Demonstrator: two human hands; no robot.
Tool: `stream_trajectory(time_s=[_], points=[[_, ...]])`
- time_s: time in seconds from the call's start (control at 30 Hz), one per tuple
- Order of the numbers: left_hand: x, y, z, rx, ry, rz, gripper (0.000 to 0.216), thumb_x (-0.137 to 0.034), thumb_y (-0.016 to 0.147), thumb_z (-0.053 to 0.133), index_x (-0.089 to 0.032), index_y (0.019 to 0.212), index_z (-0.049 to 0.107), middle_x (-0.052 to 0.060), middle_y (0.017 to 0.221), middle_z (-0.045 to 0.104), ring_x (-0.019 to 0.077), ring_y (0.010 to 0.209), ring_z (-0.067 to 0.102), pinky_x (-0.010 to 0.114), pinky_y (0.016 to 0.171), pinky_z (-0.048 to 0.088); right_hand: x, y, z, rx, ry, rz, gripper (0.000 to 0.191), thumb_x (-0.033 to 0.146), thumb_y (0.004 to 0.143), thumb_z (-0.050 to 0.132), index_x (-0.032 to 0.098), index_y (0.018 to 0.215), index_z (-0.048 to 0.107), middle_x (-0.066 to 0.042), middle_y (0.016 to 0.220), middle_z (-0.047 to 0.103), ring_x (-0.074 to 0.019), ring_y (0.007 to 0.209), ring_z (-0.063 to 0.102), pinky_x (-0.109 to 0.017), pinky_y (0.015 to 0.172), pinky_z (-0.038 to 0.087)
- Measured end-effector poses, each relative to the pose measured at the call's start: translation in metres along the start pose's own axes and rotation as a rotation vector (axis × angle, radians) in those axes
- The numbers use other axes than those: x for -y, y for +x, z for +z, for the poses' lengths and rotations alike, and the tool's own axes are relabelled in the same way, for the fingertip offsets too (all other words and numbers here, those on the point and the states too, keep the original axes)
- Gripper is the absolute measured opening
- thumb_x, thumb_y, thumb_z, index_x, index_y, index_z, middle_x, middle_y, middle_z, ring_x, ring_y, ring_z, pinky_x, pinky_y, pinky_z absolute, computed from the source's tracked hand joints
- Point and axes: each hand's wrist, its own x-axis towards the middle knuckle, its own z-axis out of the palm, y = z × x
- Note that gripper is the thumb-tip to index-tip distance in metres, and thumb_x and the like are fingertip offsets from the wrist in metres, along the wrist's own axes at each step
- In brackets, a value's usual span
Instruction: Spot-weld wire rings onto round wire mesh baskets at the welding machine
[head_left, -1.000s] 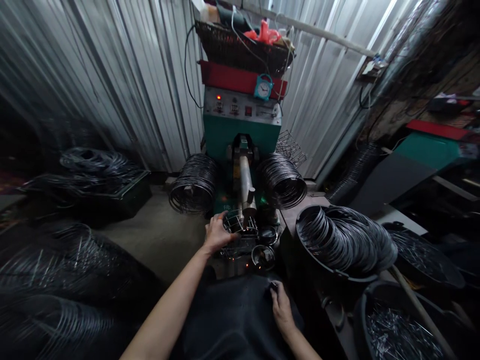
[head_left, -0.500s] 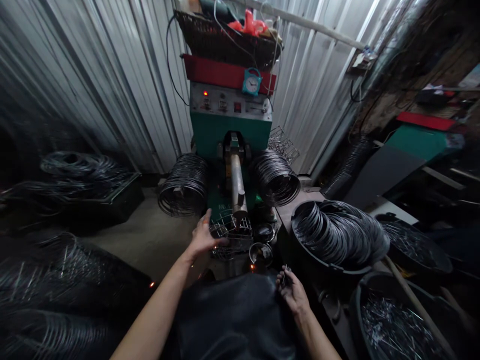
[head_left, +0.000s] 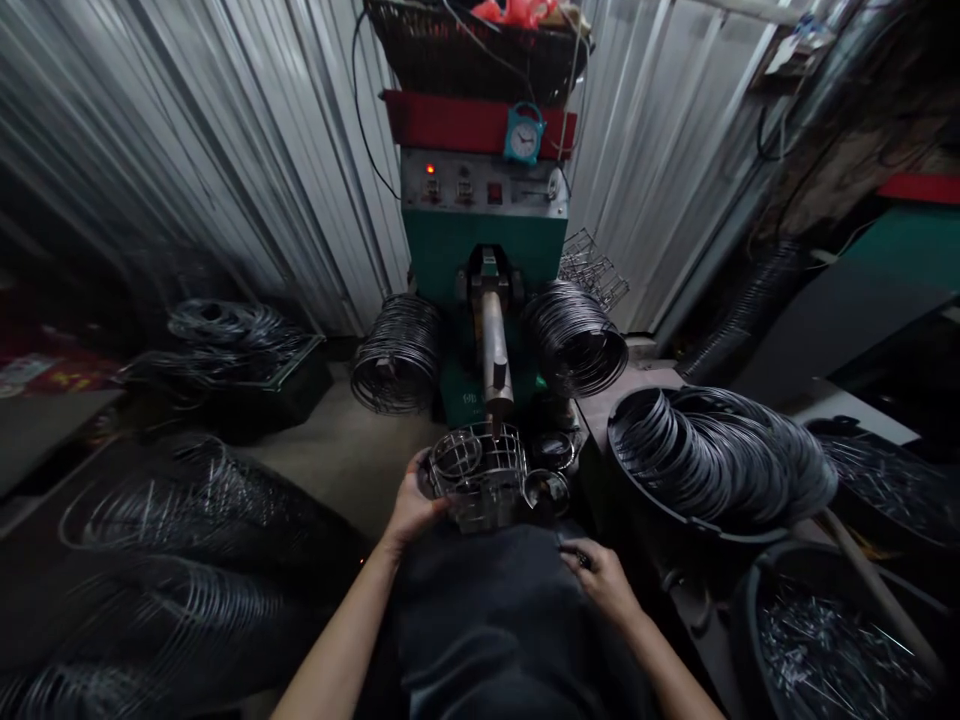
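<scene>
My left hand (head_left: 412,508) grips the left side of a small wire basket (head_left: 501,452), thumb toward me and fingers behind it. The basket has round wire rings and a curved grid, and sits at the pointed tip of the welding machine's (head_left: 487,225) metal arm (head_left: 495,345). Lower down to the right, my right hand (head_left: 596,575) is closed beside the dark apron (head_left: 495,610). Something small and dark shows between its fingers, too small to make out. Wire rings (head_left: 546,490) lie in a dish-like holder just right of the basket.
Coils of wire rings (head_left: 397,355) hang on both sides of the machine. At right stand a tub of rings (head_left: 720,460) and a tub of short wire pieces (head_left: 832,640). Wire stacks (head_left: 187,510) lie at left. A blue clock (head_left: 523,135) hangs on the machine.
My left hand has closed round the basket's side, and the basket has turned, showing its ring. My right hand has rotated palm-down. Sparks near the tip have faded. The view has shifted.
</scene>
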Motion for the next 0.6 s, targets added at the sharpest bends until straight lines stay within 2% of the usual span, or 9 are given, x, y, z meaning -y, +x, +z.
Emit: stream_trajectory(time_s=[0.07, 0.13, 0.23, 0.37, 0.47, 0.53, 0.6], points=[[-0.01, -0.017, -0.003, 0.062, 0.196, 0.114, 0.086, -0.035, 0.048, 0.079, -0.019, 0.123, 0.041, 0.011, 0.122, 0.047, 0.0296, 0.116, 0.046, 0.044, 0.099, 0.039, 0.04, 0.01, -0.006, 0.149, -0.03, -0.057, 0.022, 0.03, 0.076, 0.058, 0.018, 0.091, 0.067, -0.006, 0.088, 0.07, -0.0194, 0.084, 0.062, -0.03, 0.076, 0.046], [-0.027, -0.03, 0.002, 0.117, 0.416, 0.216, 0.084, -0.029, 0.047, 0.078, -0.019, 0.123, 0.043, 0.011, 0.12, 0.046, 0.0298, 0.115, 0.044, 0.045, 0.1, 0.038, 0.077, 0.023, -0.006, 0.236, -0.106, -0.069, 0.022, 0.021, 0.068, 0.063, 0.018, 0.09, 0.063, -0.001, 0.079, 0.066, -0.0151, 0.074, 0.058, -0.024, 0.065, 0.042], [-0.061, -0.039, 0.02, 0.157, 0.697, 0.3, 0.083, -0.025, 0.048, 0.075, -0.019, 0.124, 0.043, 0.011, 0.119, 0.047, 0.0306, 0.115, 0.042, 0.046, 0.1, 0.034, 0.11, 0.042, 0.003, 0.274, -0.221, -0.046, 0.023, 0.012, 0.059, 0.067, 0.017, 0.08, 0.059, 0.003, 0.07, 0.06, -0.012, 0.066, 0.052, -0.02, 0.057, 0.036], [-0.096, -0.042, 0.042, 0.191, 0.882, 0.314, 0.083, -0.027, 0.051, 0.074, -0.015, 0.126, 0.042, 0.014, 0.122, 0.046, 0.0317, 0.117, 0.04, 0.046, 0.1, 0.031, 0.115, 0.052, 0.022, 0.086, -0.303, -0.105, 0.017, 0.008, 0.064, 0.058, 0.018, 0.078, 0.057, 0.002, 0.069, 0.059, -0.0121, 0.065, 0.054, -0.021, 0.059, 0.037], [-0.104, -0.043, 0.048, 0.221, 0.913, 0.308, 0.083, -0.027, 0.052, 0.072, -0.016, 0.127, 0.04, 0.014, 0.124, 0.046, 0.0317, 0.119, 0.038, 0.047, 0.1, 0.029, 0.105, 0.048, 0.032, -0.033, -0.368, -0.186, 0.021, 0.009, 0.069, 0.055, 0.021, 0.086, 0.06, -0.001, 0.078, 0.065, -0.0148, 0.073, 0.059, -0.023, 0.067, 0.042], [-0.102, -0.043, 0.048, 0.232, 0.9, 0.286, 0.083, -0.026, 0.052, 0.071, -0.017, 0.128, 0.039, 0.013, 0.125, 0.045, 0.031, 0.12, 0.038, 0.046, 0.1, 0.029, 0.096, 0.045, 0.033, 0.005, -0.366, -0.262, 0.025, 0.008, 0.071, 0.055, 0.021, 0.09, 0.062, -0.004, 0.087, 0.068, -0.0164, 0.082, 0.062, -0.025, 0.074, 0.045], [-0.099, -0.043, 0.046, 0.245, 0.88, 0.256, 0.084, -0.025, 0.052, 0.071, -0.018, 0.128, 0.038, 0.013, 0.125, 0.045, 0.0303, 0.12, 0.037, 0.045, 0.101, 0.029, 0.09, 0.044, 0.03, 0.105, -0.32, -0.353, 0.026, 0.007, 0.075, 0.052, 0.02, 0.094, 0.064, -0.006, 0.094, 0.068, -0.0166, 0.088, 0.063, -0.026, 0.079, 0.047]])
